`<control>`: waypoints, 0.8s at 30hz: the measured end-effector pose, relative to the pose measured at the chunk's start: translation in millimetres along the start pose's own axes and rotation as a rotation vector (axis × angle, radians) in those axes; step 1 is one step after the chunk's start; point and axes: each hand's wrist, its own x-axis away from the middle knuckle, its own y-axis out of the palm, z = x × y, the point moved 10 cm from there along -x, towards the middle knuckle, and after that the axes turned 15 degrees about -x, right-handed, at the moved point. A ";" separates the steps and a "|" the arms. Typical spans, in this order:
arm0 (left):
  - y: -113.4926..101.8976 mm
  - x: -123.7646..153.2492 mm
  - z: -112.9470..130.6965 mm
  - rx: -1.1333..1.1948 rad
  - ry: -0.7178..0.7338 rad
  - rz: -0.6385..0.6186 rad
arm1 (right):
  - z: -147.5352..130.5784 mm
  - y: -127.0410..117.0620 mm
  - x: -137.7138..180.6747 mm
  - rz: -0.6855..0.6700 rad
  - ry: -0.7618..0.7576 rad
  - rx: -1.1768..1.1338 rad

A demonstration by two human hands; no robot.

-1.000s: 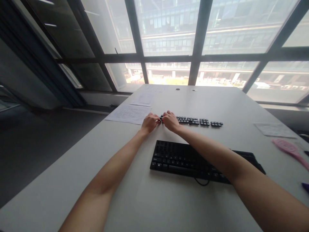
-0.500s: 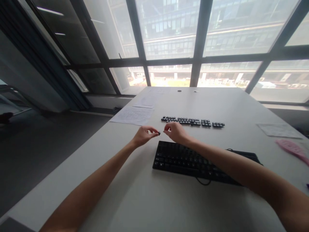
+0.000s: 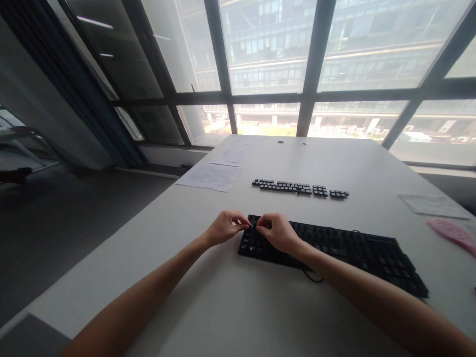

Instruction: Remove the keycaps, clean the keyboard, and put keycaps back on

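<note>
A black keyboard [image 3: 357,248] lies on the white table, slightly turned, with many keycaps absent from its upper left part. My left hand [image 3: 227,228] is at its upper left corner, thumb and forefinger pinched on a small black keycap [image 3: 251,226], mostly hidden by the fingertips. Just to the right, my right hand [image 3: 277,232] hovers over the upper left keys with thumb and forefinger pinched together. Whatever may be between those fingers is too small to make out. Beyond the keyboard, loose black keycaps [image 3: 285,187] stand in rows and blocks.
Printed sheets of paper [image 3: 208,177] lie at the table's left edge. On the right are a clear flat packet [image 3: 433,206] and a pink brush-shaped object [image 3: 450,232]. A cable [image 3: 313,278] loops out below the keyboard. Large windows stand behind the table [image 3: 208,307].
Both hands have come down toward me, from in front of the keycap rows to the keyboard's upper left corner. The left hand has kept its pinch on the keycap. The view has shifted slightly.
</note>
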 end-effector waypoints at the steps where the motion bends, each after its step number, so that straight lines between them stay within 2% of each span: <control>1: -0.6 1.0 3.1 -0.003 0.018 0.006 | 0.2 0.5 0.6 0.002 -0.004 0.005; 6: -2.3 9.3 22.0 -0.151 0.145 0.048 | -2.8 3.3 4.3 0.018 -0.023 0.045; 11: 1.5 15.8 31.2 -0.265 0.215 0.035 | -5.4 5.1 7.2 0.034 -0.056 0.100; 18: 7.1 29.5 37.2 -0.355 0.201 0.071 | -9.8 10.2 10.6 0.026 -0.111 0.189; 24: 18.8 37.2 44.3 -0.448 0.133 0.172 | -10.9 17.4 11.9 -0.016 -0.155 0.264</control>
